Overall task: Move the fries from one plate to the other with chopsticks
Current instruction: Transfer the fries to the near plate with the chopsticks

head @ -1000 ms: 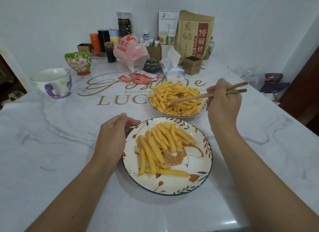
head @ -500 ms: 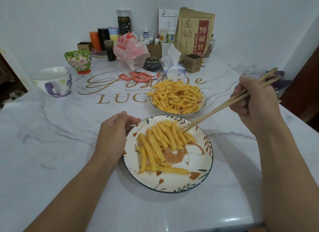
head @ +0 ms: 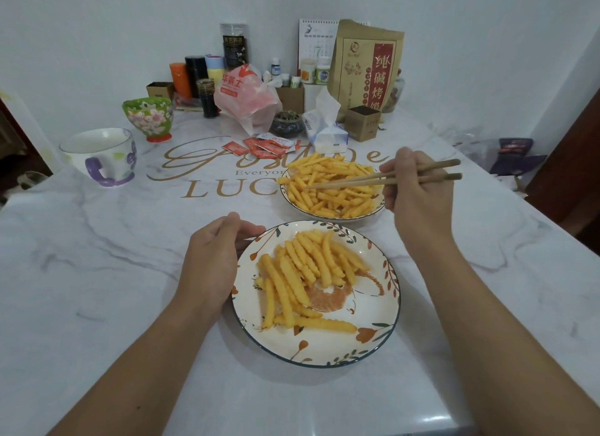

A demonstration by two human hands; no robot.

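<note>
- The right hand point(head: 418, 201) gripped the chopsticks point(head: 383, 179), its fingers curled round the shafts; the tips lay close together over the left part of the far plate point(head: 376, 211), among the fries there point(head: 331, 190).
- Whether a fry was pinched between the tips could not be told; they blended into the pile.
- The left hand point(head: 211, 266) rested on the bench point(head: 97, 289) with its fingers loosely bent against the left rim of the near plate point(head: 373, 344), steadying it; it held nothing.
- The near plate carried a smaller heap of fries point(head: 305, 273), lying mostly on its left half, with bare plate to the right and front.
- The two plates sat just beside each other, so any carry looked short.
- Judged risks: the ridged, stiff fries could slip or twist out of a grip taken near one end, and drop onto the bench in the gap between the rims.
- Squeezing too hard might snap a fry.
- Pulling one from the heaped far pile could drag neighbours over that plate's edge.
- The ketchup packets point(head: 259, 146) and tissue pack point(head: 328, 137) stood behind the far plate, well clear of the path.
</note>
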